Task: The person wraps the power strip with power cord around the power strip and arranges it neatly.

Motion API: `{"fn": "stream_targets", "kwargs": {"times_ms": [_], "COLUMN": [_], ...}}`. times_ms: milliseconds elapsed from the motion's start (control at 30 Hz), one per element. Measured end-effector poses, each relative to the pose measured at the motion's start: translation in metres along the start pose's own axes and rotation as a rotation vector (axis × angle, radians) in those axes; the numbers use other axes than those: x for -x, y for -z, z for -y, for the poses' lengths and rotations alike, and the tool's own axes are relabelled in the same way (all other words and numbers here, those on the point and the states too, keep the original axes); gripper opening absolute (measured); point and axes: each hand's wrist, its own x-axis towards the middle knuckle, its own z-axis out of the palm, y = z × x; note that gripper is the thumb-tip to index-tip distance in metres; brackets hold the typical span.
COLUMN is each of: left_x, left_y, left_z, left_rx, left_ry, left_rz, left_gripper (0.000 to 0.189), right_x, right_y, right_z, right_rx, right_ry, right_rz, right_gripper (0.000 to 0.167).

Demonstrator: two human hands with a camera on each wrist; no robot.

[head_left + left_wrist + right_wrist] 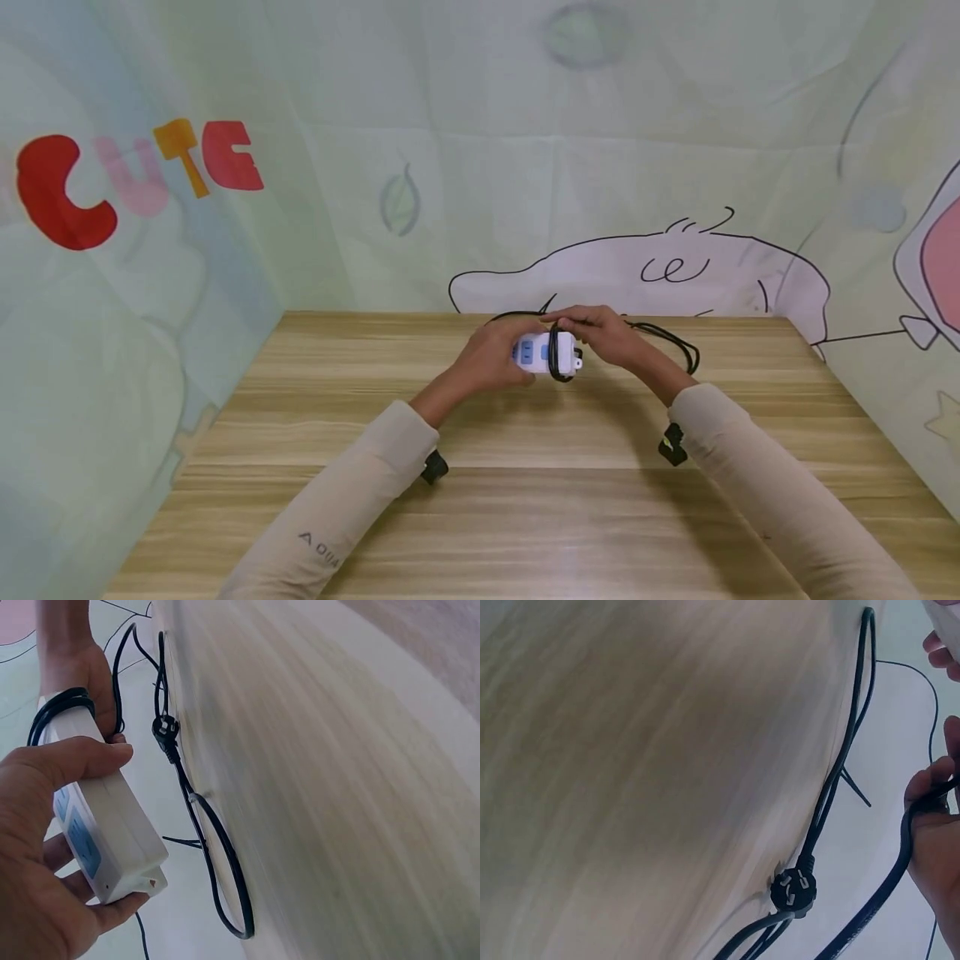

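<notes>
A white power strip (566,346) with blue sockets (82,841) is raised over the table near its far side. My left hand (489,354) grips it, thumb (90,756) on one long side and fingers on the opposite one. Several turns of black cord (554,357) wrap the end towards my right hand (609,335). That hand holds the cord close to the strip; in the right wrist view a length of black cord (889,889) runs over its curled fingers. The round black plug (165,729) lies on the table among loose loops of cord.
The wood-grain table (480,517) ends at a printed cloth backdrop (480,183) just behind the hands. A loose cord loop (686,346) lies to the right near that far edge. Small black devices (672,444) hang under both wrists.
</notes>
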Motion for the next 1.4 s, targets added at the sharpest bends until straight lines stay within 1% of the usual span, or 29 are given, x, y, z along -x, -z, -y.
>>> {"fn": "stream_targets", "kwargs": {"times_ms": [133, 300, 400, 467, 500, 600, 667, 733, 833, 933, 1000, 1100, 1333, 1400], "left_x": [0.0, -0.002, -0.003, -0.004, -0.004, -0.004, -0.004, -0.004, -0.003, -0.003, -0.003, -0.003, -0.006, -0.006], "left_y": [-0.001, -0.002, -0.004, -0.005, -0.006, -0.008, -0.009, -0.009, -0.01, -0.011, -0.012, -0.014, -0.015, -0.015], "left_z": [-0.003, -0.008, -0.011, -0.012, -0.012, -0.013, -0.014, -0.016, -0.017, -0.018, -0.019, -0.021, -0.023, -0.024], "left_rx": [0.051, 0.124, 0.128, 0.126, 0.127, 0.138, 0.146, 0.151, 0.149, 0.141, 0.14, 0.143, 0.141, 0.134], "left_ry": [0.019, 0.043, 0.056, 0.068, 0.07, 0.078, 0.08, 0.091, 0.114, 0.142, 0.167, 0.198, 0.209, 0.214], "left_rz": [-0.02, -0.053, -0.067, -0.073, -0.077, -0.089, -0.096, -0.104, -0.116, -0.134, -0.146, -0.157, -0.174, -0.178], "left_gripper": [0.074, 0.071, 0.068, 0.067, 0.067, 0.069, 0.071, 0.072, 0.071, 0.071, 0.072, 0.074, 0.071, 0.071], "right_x": [0.0, 0.004, 0.007, 0.007, 0.007, 0.007, 0.008, 0.009, 0.01, 0.01, 0.011, 0.01, 0.014, 0.015], "right_y": [-0.002, -0.007, -0.01, -0.013, -0.014, -0.017, -0.018, -0.018, -0.018, -0.019, -0.021, -0.024, -0.024, -0.023], "right_z": [-0.002, -0.005, -0.008, -0.009, -0.011, -0.014, -0.014, -0.012, -0.009, -0.006, -0.005, -0.004, 0.001, 0.001], "right_rx": [0.022, 0.057, 0.076, 0.077, 0.077, 0.062, 0.043, 0.042, 0.069, 0.13, 0.154, 0.162, -0.018, -0.059], "right_ry": [0.013, 0.034, 0.049, 0.066, 0.073, 0.082, 0.053, 0.021, -0.024, -0.048, -0.079, -0.117, -0.185, -0.202], "right_rz": [0.002, -0.001, -0.013, -0.022, -0.029, -0.052, -0.059, -0.061, -0.051, -0.055, -0.051, -0.047, -0.028, -0.01], "right_gripper": [0.039, 0.046, 0.053, 0.055, 0.054, 0.038, 0.028, 0.023, 0.032, 0.034, 0.036, 0.039, 0.039, 0.036]}}
